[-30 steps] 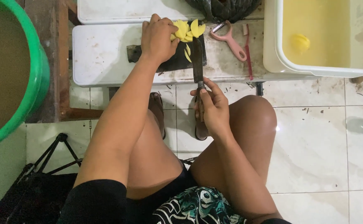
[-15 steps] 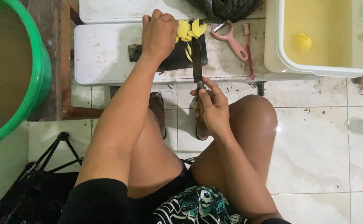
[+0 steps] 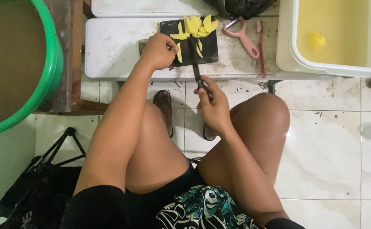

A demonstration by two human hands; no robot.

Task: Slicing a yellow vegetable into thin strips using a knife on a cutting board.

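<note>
- The right hand (image 3: 213, 106) is gripping a knife (image 3: 195, 59) by the handle, fingers clamped around it, just off the near edge of the low white table (image 3: 113, 46).
- The knife blade is reaching away from the person across a dark cutting board (image 3: 208, 53), which is lying near the middle of the table, against its far edge.
- The left hand (image 3: 159, 51) is resting at the board's left edge, fingers curled together and pressing down on a yellow slice (image 3: 179, 54); whether it is pinching the slice, I cannot tell.
- More yellow slices (image 3: 199, 26) are piling at the far end of the board, just beside the blade tip.
- A pink peeler (image 3: 244, 37) is lying on the table to the right of the board, with a thin red stick (image 3: 261, 53) beside it.
- A cream tub (image 3: 289, 46) of yellowish water is sitting at the table's right end, with a yellow piece (image 3: 316, 41) in it.
- A green basin (image 3: 51, 72) is standing off the table's left end.
- A dark bag (image 3: 37, 186) is lying on the tiled floor by the left leg.
</note>
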